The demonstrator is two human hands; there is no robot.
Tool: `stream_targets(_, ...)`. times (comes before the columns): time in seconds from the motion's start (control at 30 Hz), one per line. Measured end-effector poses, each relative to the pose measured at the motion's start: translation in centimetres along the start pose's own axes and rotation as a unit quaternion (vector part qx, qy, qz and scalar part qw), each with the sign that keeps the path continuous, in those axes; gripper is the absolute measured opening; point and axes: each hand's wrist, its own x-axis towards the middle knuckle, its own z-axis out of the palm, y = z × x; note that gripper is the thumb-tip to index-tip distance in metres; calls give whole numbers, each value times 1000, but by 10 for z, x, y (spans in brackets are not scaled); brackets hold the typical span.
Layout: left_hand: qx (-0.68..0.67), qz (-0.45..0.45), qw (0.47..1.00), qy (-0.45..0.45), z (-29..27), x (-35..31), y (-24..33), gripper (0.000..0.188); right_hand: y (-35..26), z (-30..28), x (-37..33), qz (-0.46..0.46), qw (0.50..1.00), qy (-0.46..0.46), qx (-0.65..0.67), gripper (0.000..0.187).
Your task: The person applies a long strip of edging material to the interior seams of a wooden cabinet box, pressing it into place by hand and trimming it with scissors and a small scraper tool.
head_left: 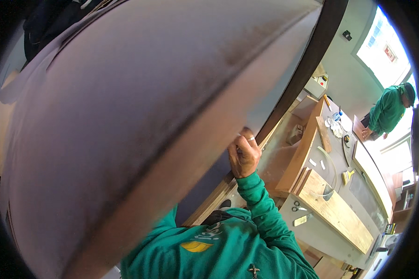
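Note:
A large padded panel or cushion [139, 74] in grey-mauve fabric fills the left and middle of the view, close up. Dark smudges run along its long seam, and the paler side strip beyond it is blurred. My right hand [245, 156], with a ring on one finger, is closed at the far-right edge of that side strip. Its fingers are pinched together, but what is between them is too small to make out. Only a bit of my left sleeve shows; the padded piece hides my left hand.
A dark wooden rail [307, 69] runs along the padded piece's right. Beyond it, a workbench [288, 162] carries a light board [337, 211], scissors [298, 208], a yellow brush [348, 176] and a clear curved strip. A person in green [388, 109] leans over the bench's far side.

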Motion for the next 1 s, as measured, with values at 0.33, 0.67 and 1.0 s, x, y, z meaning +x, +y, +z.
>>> stream_targets(0.33,-7,-86,995,42,14,1,2,16,-15,-3,40,-67,995,73,24,26)
stream_targets(0.67,-114,-153,972,-133,-7,-22,51,21,-6,-31,14,12,996,-86,5,22)
stream_targets(1.0,-40,-124,991,-3,36,-59,92,11,5,-33,-3,13,994,-105,-25,15)
